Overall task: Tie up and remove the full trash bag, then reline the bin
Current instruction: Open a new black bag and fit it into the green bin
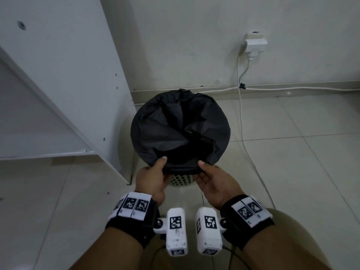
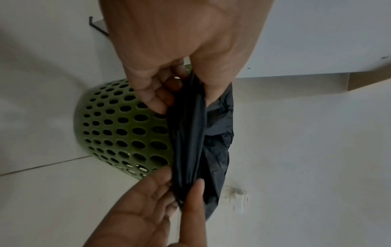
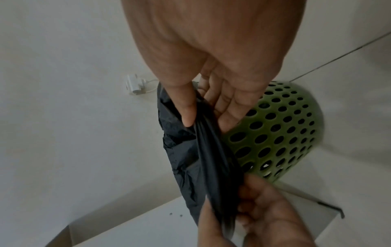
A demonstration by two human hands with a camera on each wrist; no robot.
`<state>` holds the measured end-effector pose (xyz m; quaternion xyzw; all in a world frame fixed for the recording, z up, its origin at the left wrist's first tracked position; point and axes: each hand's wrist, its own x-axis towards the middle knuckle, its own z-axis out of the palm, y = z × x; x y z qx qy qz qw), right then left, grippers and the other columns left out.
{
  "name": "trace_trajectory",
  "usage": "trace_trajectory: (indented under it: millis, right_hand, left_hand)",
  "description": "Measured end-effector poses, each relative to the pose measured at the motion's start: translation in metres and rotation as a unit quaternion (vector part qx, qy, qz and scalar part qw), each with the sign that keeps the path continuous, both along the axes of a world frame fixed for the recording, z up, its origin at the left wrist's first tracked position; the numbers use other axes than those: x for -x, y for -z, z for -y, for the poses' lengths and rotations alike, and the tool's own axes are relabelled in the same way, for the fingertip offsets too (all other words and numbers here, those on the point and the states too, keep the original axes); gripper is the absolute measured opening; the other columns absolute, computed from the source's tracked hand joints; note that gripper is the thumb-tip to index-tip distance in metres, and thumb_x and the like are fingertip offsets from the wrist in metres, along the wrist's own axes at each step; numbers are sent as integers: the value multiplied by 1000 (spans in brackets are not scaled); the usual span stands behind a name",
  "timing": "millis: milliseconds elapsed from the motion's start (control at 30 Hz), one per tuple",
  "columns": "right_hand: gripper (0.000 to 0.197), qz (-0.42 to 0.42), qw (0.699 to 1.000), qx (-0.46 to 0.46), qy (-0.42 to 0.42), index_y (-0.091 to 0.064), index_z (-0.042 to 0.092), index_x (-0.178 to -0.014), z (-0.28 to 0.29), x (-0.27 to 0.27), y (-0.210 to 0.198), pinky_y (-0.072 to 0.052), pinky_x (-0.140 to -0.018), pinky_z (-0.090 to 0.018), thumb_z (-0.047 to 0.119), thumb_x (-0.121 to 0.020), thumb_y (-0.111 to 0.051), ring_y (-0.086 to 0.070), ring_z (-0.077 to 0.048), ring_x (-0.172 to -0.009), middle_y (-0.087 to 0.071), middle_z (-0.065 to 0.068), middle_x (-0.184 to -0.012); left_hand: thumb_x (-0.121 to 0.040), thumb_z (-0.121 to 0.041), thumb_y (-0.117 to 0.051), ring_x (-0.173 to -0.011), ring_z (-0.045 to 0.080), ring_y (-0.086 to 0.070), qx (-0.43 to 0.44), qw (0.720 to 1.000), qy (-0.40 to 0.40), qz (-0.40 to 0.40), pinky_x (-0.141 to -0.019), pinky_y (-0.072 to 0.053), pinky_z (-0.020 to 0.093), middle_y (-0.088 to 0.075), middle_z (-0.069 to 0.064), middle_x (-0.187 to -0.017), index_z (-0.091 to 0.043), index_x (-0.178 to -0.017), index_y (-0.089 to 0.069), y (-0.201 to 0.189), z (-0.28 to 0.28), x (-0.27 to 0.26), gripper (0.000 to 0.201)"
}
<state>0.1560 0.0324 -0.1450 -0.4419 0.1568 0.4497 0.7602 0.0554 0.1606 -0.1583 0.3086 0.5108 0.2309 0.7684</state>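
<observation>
— Where's the bin?

— On the tiled floor (image 1: 292, 172), close to the far wall, just right of a white cabinet panel (image 1: 64, 75). It's a green perforated bin (image 2: 127, 130), round, with holes all over its side. From above you barely see it, only a strip of the dotted wall below the bag.

— And the bag?

— A black trash bag (image 1: 175, 129) sits over the mouth of the bin, spread across the whole top and creased toward the middle. Its near edge is gathered up into a bunched band between the two hands.

— So both hands have hold of it?

— Yes. The left hand (image 1: 153, 178) pinches the near edge on the left, thumb on top and fingers curled underneath. The right hand (image 1: 212, 182) does the same on the right, thumb pressed onto the plastic, fingers below. The wrist views show it plainly: the dark plastic runs taut from one grip to the other, right beside the bin's side.

— Anything else around?

— A white plug adapter (image 1: 255, 43) in the wall socket on the far right, with a white cable (image 1: 241, 117) dropping to the floor and trailing nearer past the right of the bin. Both wrists wear black bands with white marker blocks.
</observation>
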Motion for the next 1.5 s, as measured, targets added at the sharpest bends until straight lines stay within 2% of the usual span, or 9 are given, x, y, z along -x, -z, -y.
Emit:
trace_trajectory:
  millis: [133,267,433,567,800,1033,1167,1300,1500]
  right_hand:
    - [17,9,999,14,-28,-68,8,-102,9,-14,-5,-57,-82,-33,17,-88,-68,-69,-21,-81,-74,-11,-91]
    - [26,18,999,47,-14,-68,9,-100,16,-46,-8,-54,-84,-33,32,-87,-69,-64,-22,-86,-69,-10,-97]
    - [20,17,998,47,-26,-64,2,-108,11,-58,-13,-56,-83,-32,14,-91,-64,-64,-23,-87,-68,-13,-99]
    - [27,17,999,26,36,-61,2,-120,1,-47,-11,-56,-80,-31,6,-94,-58,-66,-21,-85,-72,-11,-98]
    - [16,8,1000,0,22,-64,6,-108,-5,-12,-2,-56,-74,-31,5,-94,-57,-68,-20,-81,-74,-10,-95]
    - [13,18,998,55,8,-67,7,-99,11,-37,-5,-56,-77,-35,14,-88,-67,-66,-25,-80,-69,-13,-89]
    - [29,21,997,69,-5,-65,2,-114,14,-52,-7,-60,-67,-31,7,-86,-69,-68,-24,-89,-69,-16,-108]
    - [18,35,997,72,-11,-64,5,-106,10,-47,-7,-54,-72,-30,3,-89,-64,-66,-20,-88,-71,-11,-105]
    - [18,51,995,84,-13,-63,16,-103,9,-26,4,-46,-78,-30,7,-88,-67,-65,-15,-94,-72,-3,-108]
  left_hand:
    - [-93,-8,-64,-80,18,-68,6,999,35,-8,-50,-57,25,-72,9,-98,-7,-109,-65,-7,-21,3,15]
    - [-93,-8,-65,-93,22,-69,-4,995,104,-9,-58,-60,27,-72,11,-113,-6,-123,-62,-15,-46,13,31]
    - [-93,-15,-66,-101,18,-69,-7,996,87,26,-72,-60,31,-73,6,-118,-12,-126,-63,-17,-54,12,33]
    - [-89,-22,-72,-89,17,-71,22,999,23,18,-59,-59,27,-76,5,-107,-14,-115,-69,-11,-34,1,27]
    - [-86,-14,-74,-85,20,-74,30,998,-55,23,-61,-58,29,-76,9,-103,-11,-100,-72,2,-5,-14,15]
    - [-90,-7,-68,-87,17,-70,0,1000,21,1,-57,-59,25,-73,8,-109,-10,-109,-68,-12,-36,1,19]
    - [-93,-7,-64,-106,21,-66,0,999,53,13,-81,-56,30,-69,8,-122,-9,-124,-63,-22,-48,4,31]
    - [-94,-26,-65,-86,17,-67,36,998,47,-12,-59,-59,31,-72,5,-102,-18,-110,-66,-23,-35,1,18]
    - [-86,-28,-75,-85,18,-72,30,999,17,-6,-67,-58,32,-78,4,-98,-18,-105,-72,-4,-3,-2,21]
